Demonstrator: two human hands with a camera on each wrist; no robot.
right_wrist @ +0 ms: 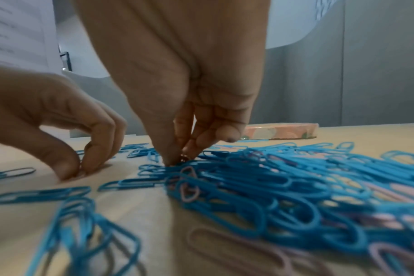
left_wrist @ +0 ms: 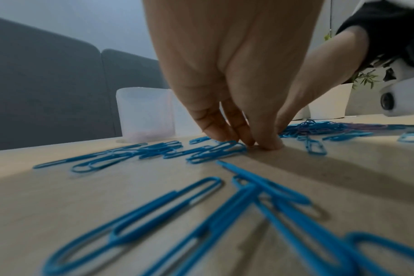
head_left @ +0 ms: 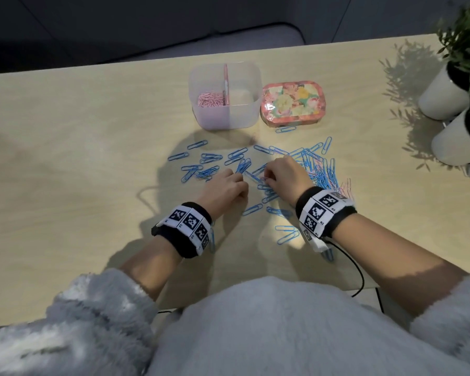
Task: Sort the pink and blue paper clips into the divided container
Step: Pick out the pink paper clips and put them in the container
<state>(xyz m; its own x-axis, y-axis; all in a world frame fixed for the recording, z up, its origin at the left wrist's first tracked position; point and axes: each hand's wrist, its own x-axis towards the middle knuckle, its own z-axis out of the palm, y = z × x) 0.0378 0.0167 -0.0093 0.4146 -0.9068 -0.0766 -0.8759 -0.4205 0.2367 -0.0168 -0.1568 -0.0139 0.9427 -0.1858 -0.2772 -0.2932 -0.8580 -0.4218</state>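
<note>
The left hand (head_left: 226, 187) was pressed fingertips-down on the desk (head_left: 65, 147) beside scattered blue clips (head_left: 205, 158), its grip curled, though whether a clip was held could not be told. The right hand (head_left: 284, 173) was closed in a pinch on a small pink clip (right_wrist: 183, 158) in the mixed pile (head_left: 319, 169), probably for the divided container (head_left: 248, 115), whose left compartment held pink clips (head_left: 210, 99).

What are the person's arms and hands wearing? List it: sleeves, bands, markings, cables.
Bare left hand and right hand. Each wrist carries a black band, the left wristband and right wristband, faced with white tiles printed with black square codes. A black cable trails from the right band. Fluffy grey-white sleeves are pushed up the forearms.
</note>
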